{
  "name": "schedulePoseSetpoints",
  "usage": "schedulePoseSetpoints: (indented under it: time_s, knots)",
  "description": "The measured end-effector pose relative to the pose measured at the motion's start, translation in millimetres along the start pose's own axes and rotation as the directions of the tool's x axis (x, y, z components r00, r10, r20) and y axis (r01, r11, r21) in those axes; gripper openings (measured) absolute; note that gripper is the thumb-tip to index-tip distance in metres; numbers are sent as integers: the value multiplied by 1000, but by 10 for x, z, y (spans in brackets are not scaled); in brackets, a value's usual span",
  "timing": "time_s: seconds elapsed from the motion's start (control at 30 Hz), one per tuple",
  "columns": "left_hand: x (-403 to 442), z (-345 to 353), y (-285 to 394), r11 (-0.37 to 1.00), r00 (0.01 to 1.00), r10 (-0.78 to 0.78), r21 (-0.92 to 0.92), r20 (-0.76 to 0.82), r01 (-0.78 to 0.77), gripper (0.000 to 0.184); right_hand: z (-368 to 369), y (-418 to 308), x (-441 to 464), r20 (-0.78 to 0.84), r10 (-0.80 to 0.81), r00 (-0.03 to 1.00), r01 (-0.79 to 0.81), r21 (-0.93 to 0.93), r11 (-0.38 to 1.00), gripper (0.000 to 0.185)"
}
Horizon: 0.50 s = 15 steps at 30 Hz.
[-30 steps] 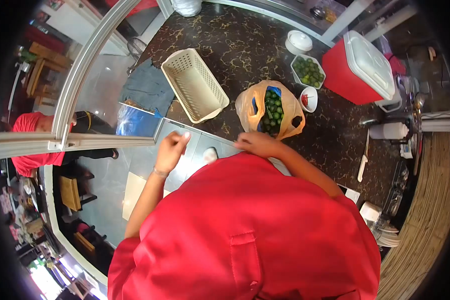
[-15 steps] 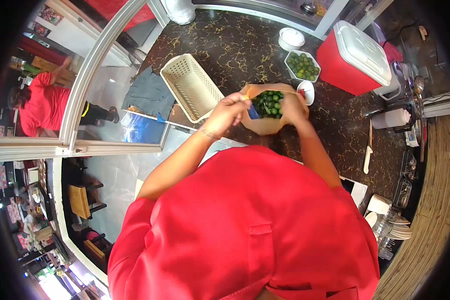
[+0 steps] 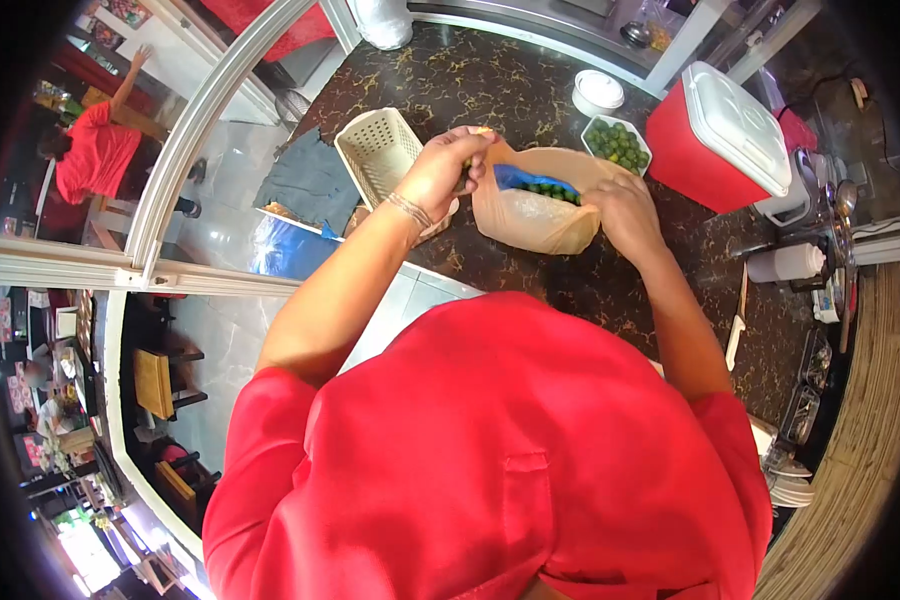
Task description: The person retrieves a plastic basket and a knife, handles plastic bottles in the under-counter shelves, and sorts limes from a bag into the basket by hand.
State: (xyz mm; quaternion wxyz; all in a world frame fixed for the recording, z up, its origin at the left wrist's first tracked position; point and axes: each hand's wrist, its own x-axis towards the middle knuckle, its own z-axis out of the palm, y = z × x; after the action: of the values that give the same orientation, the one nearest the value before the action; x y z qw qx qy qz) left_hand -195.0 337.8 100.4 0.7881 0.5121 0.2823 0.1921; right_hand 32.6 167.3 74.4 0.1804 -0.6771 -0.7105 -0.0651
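The dark counter (image 3: 490, 75) is topped near its far right corner by a red cooler (image 3: 692, 140). Toward the near left corner a cream basket (image 3: 367, 150) is placed, partly hidden by the left arm. Nearer the middle of the near edge, a thin orange bag (image 3: 536, 222) is held, its left rim pinched in the left hand (image 3: 446, 170), its right rim gripped in the right hand (image 3: 625, 212). Beside the cooler a white bowl (image 3: 586, 138) is set. Green limes (image 3: 554, 190) are seen inside the bag.
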Motion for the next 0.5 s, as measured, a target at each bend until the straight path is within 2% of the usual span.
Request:
schedulePoseSetpoints:
  time_s: [0.03, 0.07, 0.1, 0.13, 0.17, 0.23, 0.27, 0.3, 0.33, 0.4, 0.43, 0.5]
  knots:
    - [-4, 20, 71, 996, 1000, 15, 87, -24, -13, 23, -9, -10, -67, -2, -3, 1000, 3, 6, 1000, 17]
    - [-75, -110, -2, 967, 995, 25, 251, 93, -48, 23, -27, -26, -200, 210, 55, 976, -38, -84, 996, 16]
    - [-203, -121, -36, 963, 995, -63, 265, 76, 41, 22, -33, -35, -272, 398, 128, 908, -59, -181, 982, 16]
    - [-335, -109, -79, 951, 986, -157, 278, 61, 134, 21, -35, -67, -322, 388, 132, 912, -68, -175, 982, 16]
    - [-421, -96, -131, 947, 984, -168, 286, 62, 143, 21, -53, -117, -399, 462, 122, 878, -91, -88, 992, 15]
    - [-512, -77, -208, 977, 988, -134, 174, 75, 119, 18, -156, -250, -276, 614, 73, 786, -177, 111, 978, 12]
    - [-511, -66, -221, 977, 988, -137, 175, 72, 123, 18, -93, -359, -151, 615, 70, 785, -178, 116, 977, 12]
    - [-519, -44, -237, 985, 990, -123, 127, 76, 112, 19, -22, -483, -29, 423, 84, 902, -242, 336, 910, 13]
    - [-510, -26, -239, 992, 992, -100, 81, 80, 93, 21, 45, -562, 115, 212, 144, 967, -240, 547, 802, 14]
    - [-489, -8, -269, 995, 991, -68, 79, 114, 59, 20, 587, -528, 371, 91, 45, 995, -67, 253, 965, 14]
    - [-484, 29, -271, 995, 989, -68, 77, 133, 58, 22, 822, -546, 473, 85, 45, 995, -65, 253, 965, 14]
    - [-496, 47, -270, 996, 986, -69, 72, 154, 58, 24, 1208, -570, 576, 241, 400, 884, -459, 282, 843, 12]
